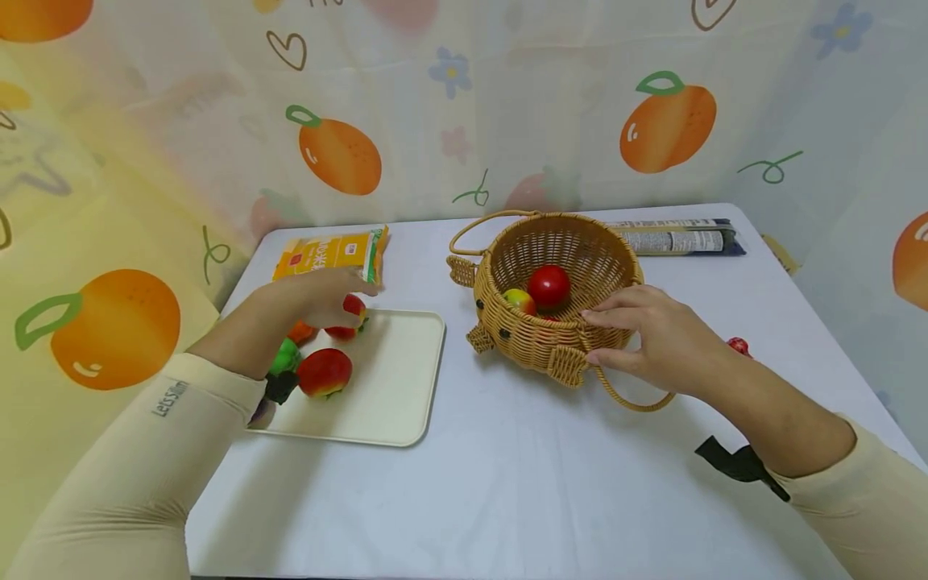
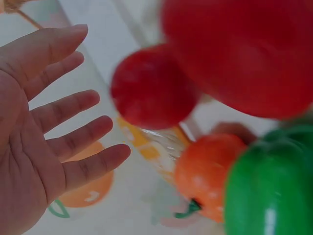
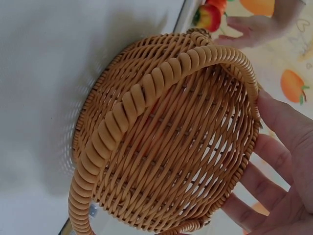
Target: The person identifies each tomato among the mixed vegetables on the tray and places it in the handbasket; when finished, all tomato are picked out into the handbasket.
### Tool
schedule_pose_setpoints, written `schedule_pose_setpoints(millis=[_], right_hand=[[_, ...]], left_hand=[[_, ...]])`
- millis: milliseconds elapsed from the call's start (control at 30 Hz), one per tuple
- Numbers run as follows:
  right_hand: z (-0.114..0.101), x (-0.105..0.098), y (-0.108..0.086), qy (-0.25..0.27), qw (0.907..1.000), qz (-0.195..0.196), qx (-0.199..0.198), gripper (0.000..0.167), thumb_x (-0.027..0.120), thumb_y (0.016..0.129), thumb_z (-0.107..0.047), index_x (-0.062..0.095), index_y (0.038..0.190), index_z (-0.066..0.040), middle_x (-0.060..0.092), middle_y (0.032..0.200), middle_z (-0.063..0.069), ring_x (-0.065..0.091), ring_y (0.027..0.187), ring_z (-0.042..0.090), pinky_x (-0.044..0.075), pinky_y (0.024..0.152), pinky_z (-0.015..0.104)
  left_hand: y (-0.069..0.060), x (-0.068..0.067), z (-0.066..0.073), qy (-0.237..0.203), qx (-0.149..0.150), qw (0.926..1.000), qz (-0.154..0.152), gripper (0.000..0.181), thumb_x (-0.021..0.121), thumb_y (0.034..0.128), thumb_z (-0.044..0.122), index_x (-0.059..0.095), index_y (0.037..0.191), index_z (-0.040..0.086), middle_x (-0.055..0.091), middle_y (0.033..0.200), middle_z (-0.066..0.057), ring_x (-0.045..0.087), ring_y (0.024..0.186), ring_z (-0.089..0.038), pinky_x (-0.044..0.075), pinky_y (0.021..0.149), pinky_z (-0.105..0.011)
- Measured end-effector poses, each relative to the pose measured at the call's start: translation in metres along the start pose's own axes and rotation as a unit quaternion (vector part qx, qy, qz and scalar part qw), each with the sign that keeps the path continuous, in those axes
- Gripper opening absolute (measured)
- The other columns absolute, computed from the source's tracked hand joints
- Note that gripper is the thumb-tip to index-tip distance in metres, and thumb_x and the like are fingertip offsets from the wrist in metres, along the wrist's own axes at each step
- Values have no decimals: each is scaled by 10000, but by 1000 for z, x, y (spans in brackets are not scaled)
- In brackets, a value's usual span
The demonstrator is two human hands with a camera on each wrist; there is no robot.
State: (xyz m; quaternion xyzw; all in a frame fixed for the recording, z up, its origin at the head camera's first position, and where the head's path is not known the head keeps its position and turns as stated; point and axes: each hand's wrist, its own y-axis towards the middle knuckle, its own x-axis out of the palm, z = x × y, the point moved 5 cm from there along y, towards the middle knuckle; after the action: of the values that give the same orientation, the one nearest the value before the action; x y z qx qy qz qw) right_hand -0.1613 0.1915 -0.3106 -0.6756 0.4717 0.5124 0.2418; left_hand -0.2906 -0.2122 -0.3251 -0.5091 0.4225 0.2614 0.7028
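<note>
My left hand (image 1: 322, 300) hovers over the far part of a cream tray (image 1: 395, 387), its fingers spread and nothing held. Beneath it is a red fruit (image 1: 351, 314); another red fruit (image 1: 325, 372) lies nearer on the tray. A green bell pepper (image 2: 269, 186) and an orange fruit with a green stem (image 2: 210, 171) show in the left wrist view. My right hand (image 1: 656, 338) touches the rim of a wicker basket (image 1: 529, 346) with fairly straight fingers, their tips partly hidden behind the rim. Inside the basket sit a red tomato-like fruit (image 1: 548, 286) and a yellow-red one (image 1: 519, 302).
A yellow snack bag (image 1: 329, 251) lies behind the tray. Behind the basket is a long dark-and-white package (image 1: 681, 239). A small red item (image 1: 739, 345) is partly hidden by my right forearm. The basket's handle (image 1: 631, 403) droops toward the table's front.
</note>
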Motion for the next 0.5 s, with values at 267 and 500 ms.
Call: schedule_pose_setpoints(millis=[267, 500], right_hand=[[1, 0, -1, 16, 10000, -21, 55, 506, 848, 847, -328, 721, 1303, -149, 686, 1244, 63, 561, 1214, 308, 544, 931, 549], [0, 1, 0, 34, 10000, -69, 59, 510, 841, 853, -340, 717, 1309, -149, 683, 1256, 70, 555, 1224, 314, 545, 941, 552]], left_hand=[[11, 16, -21, 357, -317, 9988, -109, 524, 756, 928, 253, 603, 1429, 241, 556, 1372, -97, 478, 1202, -325, 343, 1033, -713], [17, 22, -24, 404, -135, 9990, -120, 529, 745, 936, 197, 592, 1442, 222, 535, 1421, -131, 480, 1207, -328, 473, 1023, -587]])
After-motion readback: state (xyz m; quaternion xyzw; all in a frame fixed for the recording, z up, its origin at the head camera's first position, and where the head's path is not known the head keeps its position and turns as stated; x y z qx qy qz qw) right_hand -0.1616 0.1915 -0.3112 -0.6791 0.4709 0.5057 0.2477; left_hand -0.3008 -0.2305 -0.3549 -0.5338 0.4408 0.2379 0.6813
